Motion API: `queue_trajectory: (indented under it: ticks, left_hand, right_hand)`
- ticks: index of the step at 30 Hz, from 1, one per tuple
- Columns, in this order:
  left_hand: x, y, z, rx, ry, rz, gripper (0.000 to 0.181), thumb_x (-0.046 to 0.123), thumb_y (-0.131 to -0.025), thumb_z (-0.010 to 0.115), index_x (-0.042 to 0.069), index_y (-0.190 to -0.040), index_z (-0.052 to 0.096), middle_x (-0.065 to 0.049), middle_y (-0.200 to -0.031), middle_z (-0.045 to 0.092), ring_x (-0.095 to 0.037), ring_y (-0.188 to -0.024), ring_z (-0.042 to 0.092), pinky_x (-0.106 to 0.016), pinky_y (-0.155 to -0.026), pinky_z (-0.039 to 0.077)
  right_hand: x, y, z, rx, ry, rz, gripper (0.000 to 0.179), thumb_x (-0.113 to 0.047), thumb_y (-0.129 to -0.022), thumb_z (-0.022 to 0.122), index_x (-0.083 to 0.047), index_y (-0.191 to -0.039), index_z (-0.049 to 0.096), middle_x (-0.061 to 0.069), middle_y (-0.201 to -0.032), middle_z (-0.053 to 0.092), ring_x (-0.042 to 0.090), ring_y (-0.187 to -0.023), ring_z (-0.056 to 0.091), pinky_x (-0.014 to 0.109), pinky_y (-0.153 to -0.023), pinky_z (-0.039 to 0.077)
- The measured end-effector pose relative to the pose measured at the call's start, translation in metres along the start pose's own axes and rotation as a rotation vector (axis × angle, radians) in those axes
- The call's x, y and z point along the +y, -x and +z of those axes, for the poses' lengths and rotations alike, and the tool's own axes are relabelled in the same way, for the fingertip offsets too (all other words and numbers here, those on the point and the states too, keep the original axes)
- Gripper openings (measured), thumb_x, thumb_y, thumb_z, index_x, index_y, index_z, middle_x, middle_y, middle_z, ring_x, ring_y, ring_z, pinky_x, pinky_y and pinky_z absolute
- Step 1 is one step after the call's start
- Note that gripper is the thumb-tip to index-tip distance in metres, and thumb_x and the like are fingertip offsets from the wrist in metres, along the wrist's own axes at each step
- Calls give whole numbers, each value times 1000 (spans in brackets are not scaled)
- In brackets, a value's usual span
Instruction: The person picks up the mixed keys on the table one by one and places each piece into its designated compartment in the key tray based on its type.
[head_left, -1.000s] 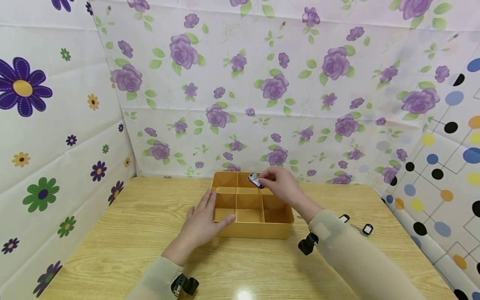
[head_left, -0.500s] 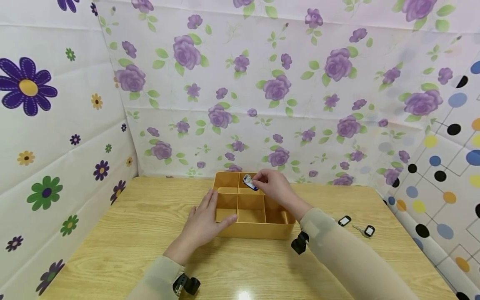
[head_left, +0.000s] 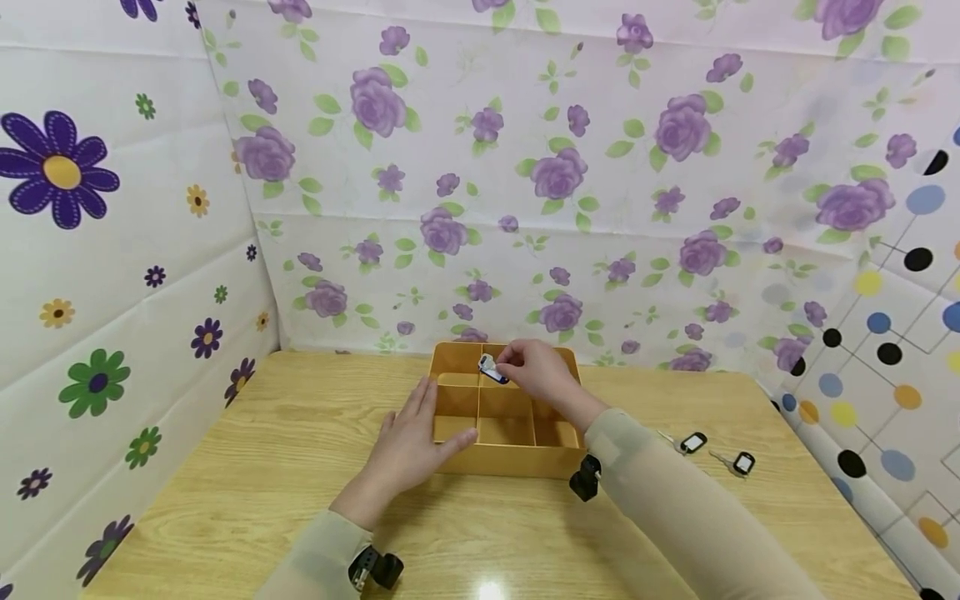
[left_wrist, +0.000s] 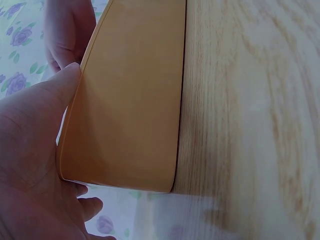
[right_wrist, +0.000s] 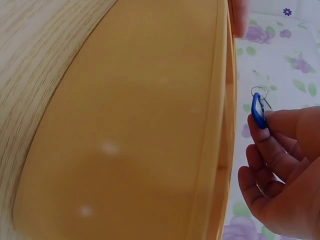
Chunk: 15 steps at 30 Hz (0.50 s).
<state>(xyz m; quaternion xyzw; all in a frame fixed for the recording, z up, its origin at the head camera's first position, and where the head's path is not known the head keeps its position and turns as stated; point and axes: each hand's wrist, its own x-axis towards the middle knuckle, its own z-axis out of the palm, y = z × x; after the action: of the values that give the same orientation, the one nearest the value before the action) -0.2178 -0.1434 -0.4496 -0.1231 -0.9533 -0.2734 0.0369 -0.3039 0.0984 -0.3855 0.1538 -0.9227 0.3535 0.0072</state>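
Observation:
A yellow-orange organizer box (head_left: 510, 460) with several compartments stands on the table. Above its back row, my right hand (head_left: 538, 373) pinches a blue key tag (head_left: 493, 372) with a white label between thumb and fingers. In the right wrist view, a thin metal ring and what looks like a key hang with the blue tag (right_wrist: 258, 111), and the other fingers are curled. My left hand (head_left: 408, 440) rests on the box's left front corner, its fingers extended along the left side. The thumb (left_wrist: 65, 82) touches the front rim in the left wrist view.
Two black key tags with white labels, the nearer one (head_left: 744, 463) and another (head_left: 693, 442), lie with keys on the table to the right of my right forearm. Patterned cloth (head_left: 480, 167) hangs behind the wooden table (head_left: 300, 467) and at both sides.
My right hand has moved left with the blue key tag, from over the back row's middle to near its left divider, and slightly lower. The left hand stays on the box.

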Motion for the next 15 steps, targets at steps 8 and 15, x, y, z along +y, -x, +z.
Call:
queue_trajectory:
  ticks: [8, 15]
  left_hand:
    - [2, 0, -2, 7, -13, 6, 116, 75, -102, 62, -1, -175, 16, -17, -184, 8, -41, -165, 25, -77, -127, 16]
    - [1, 1, -2, -4, -8, 5, 117, 80, -101, 59, -1, -175, 17, -17, -184, 9, -42, -165, 26, -78, -126, 16]
  right_hand:
    - [-2, -7, 5, -2, -14, 8, 13, -23, -110, 73, -12, -110, 80, -1, -100, 78, 20, -86, 67, 38, -79, 56]
    - [-6, -9, 12, -1, -24, 3, 13, -22, -110, 73, -11, -110, 80, 0, -100, 77, 21, -85, 66, 38, -79, 56]
